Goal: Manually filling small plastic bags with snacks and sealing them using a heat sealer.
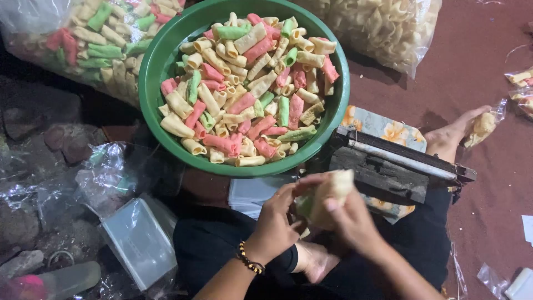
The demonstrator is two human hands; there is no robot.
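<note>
Fingers (pixel 332 205) of our right hand (pixel 352 222) are clamped around a small filled snack packet (pixel 327 197), and our left hand (pixel 275 222) pinches its near-left side, holding it just above our lap. Beyond it sits the green bowl (pixel 161 61) of coloured tube crackers (pixel 250 83). The heat sealer (pixel 388 164) lies just right. We judge the packing step is in hand; closing the packet calls for gathering its mouth flat.

Single head view, steeply downward, close over lap and floor.
</note>
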